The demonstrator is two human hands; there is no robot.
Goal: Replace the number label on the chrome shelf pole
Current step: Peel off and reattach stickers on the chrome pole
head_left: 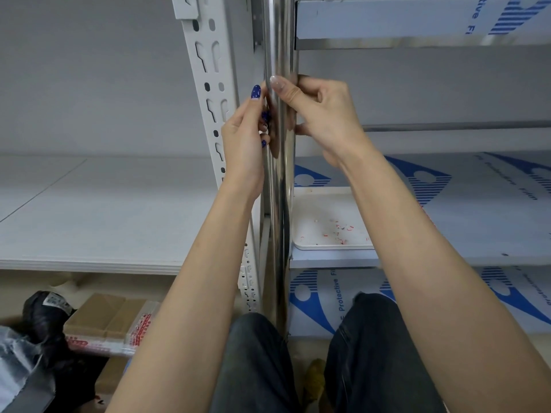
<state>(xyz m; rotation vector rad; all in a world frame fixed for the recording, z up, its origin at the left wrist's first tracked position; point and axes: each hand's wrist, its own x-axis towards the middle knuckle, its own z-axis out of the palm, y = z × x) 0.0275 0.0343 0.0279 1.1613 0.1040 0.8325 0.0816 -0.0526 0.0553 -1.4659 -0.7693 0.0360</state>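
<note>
Chrome pole (278, 180): upright at frame centre, a smooth round tube with a mirror finish reflecting pale streaks. Set just beside a white painted upright (208, 84) on its left: flat steel, matte, punched with keyhole slots and oval holes.

Right hand (322, 114): closed round the pole at mid-height, thumb laid across the front of the tube, clear glossy nail pointing left, fingers wrapped behind out of sight.

Left hand (244, 144): against the pole's left edge at the same height, fingers curled with tips on the metal, thumb raised, nails lacquered dark blue with pale specks. Narrow grip; cannot tell whether anything is pinched between fingertips and tube.

Number label: not discernible, possibly covered by the fingers.

Right of pole: steel shelves (477, 204) wrapped in white protective film printed with blue stripes and lettering. On the middle one, a shallow white tray (328, 222) with rounded corners, its bare floor dotted with small red scraps.

Left of pole: plain white shelf board (89, 210), matte.

Floor, lower left: open cardboard box (110, 320), red-printed tape on its edge; crinkled black bag (44, 317) beside it.
</note>
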